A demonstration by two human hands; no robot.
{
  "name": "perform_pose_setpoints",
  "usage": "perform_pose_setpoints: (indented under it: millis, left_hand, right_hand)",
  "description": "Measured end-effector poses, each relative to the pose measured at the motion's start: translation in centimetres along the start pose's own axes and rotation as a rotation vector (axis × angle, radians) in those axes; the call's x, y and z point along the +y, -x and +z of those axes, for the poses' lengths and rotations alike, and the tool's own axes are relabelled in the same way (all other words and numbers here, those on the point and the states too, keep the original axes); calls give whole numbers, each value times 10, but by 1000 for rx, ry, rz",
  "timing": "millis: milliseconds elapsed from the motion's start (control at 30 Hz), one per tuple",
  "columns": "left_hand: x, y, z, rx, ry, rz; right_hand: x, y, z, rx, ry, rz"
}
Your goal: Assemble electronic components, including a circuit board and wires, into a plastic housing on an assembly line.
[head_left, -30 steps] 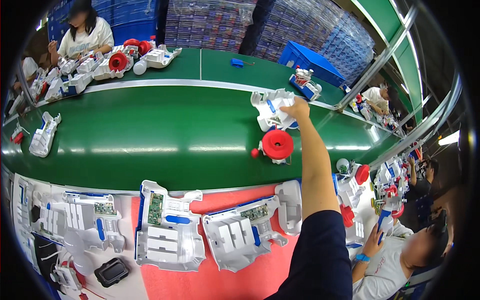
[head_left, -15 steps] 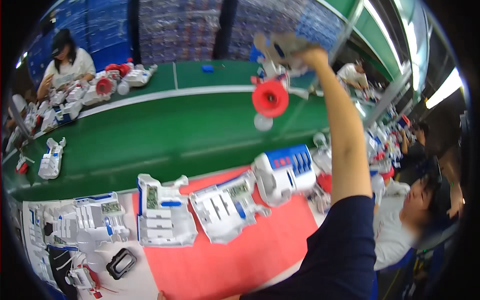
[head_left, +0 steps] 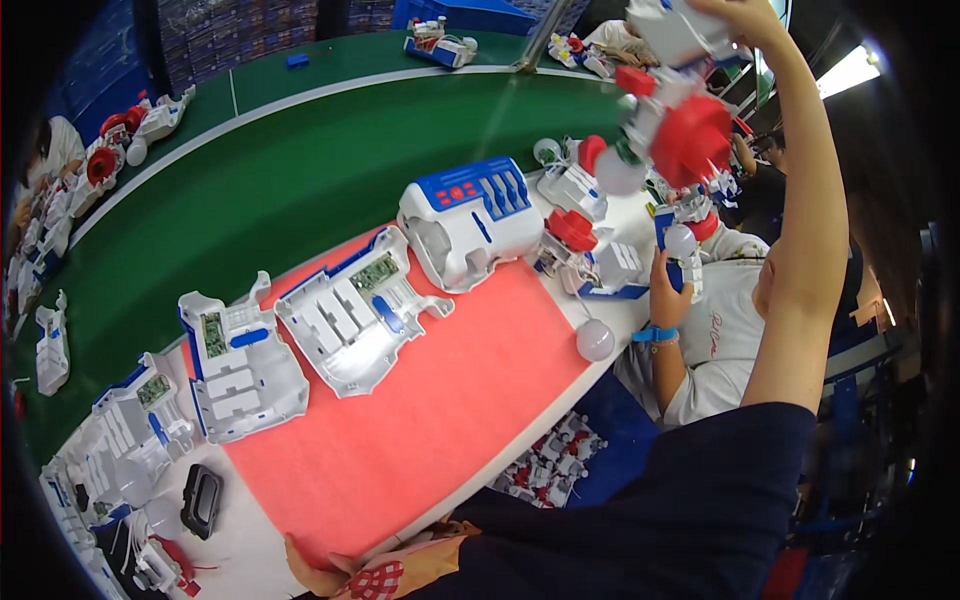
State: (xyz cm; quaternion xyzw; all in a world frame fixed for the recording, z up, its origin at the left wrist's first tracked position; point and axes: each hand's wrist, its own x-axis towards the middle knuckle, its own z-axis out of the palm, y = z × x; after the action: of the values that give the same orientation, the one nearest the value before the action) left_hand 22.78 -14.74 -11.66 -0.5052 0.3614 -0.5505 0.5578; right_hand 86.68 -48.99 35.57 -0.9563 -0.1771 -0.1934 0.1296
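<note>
My right hand [head_left: 748, 18] is raised at the upper right, its fingers closed on a white plastic housing [head_left: 680, 32]. From that housing hang a blurred red cone [head_left: 690, 140] and a white globe [head_left: 622, 174]. Something tan [head_left: 312, 572] at the bottom edge, beside a checked cloth, may be my left hand; its fingers cannot be made out. On the red mat [head_left: 440, 400] two open white shell halves [head_left: 355, 315] lie inner side up, with green circuit boards. A blue-and-white shell [head_left: 475, 215] stands at the mat's far right corner.
A co-worker [head_left: 710, 320] at the right grips a blue-and-white part. Similar red-and-white assemblies [head_left: 575, 230] crowd the table there. The green conveyor [head_left: 330, 150] runs behind. More shell halves [head_left: 140, 420] and a black-framed piece [head_left: 202, 498] lie left; a parts-filled bin [head_left: 550, 460] sits below.
My view has swung to the right. My right hand has carried the housing with its red cone from over the conveyor toward the right, above the co-worker's side.
</note>
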Motion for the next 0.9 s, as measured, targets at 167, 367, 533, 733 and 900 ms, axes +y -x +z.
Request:
perform_pose_setpoints:
  millis: [167,367,533,733,900]
  left_hand:
    - [12,-17,10,180,-191,136]
    - [24,-49,65,444,-483,279]
    - [24,-77,100,298,-909,45]
    - [35,-86,87,187,-957,-47]
    - [54,-85,79,89,-989,-129]
  right_hand:
    - [10,93,20,48,114,-11]
    - [18,161,67,-78,217,-112]
    - [-9,216,99,-173,25,-163]
    - [-21,253,133,-322,33,-165]
    - [-9,259,162,-349,57,-132]
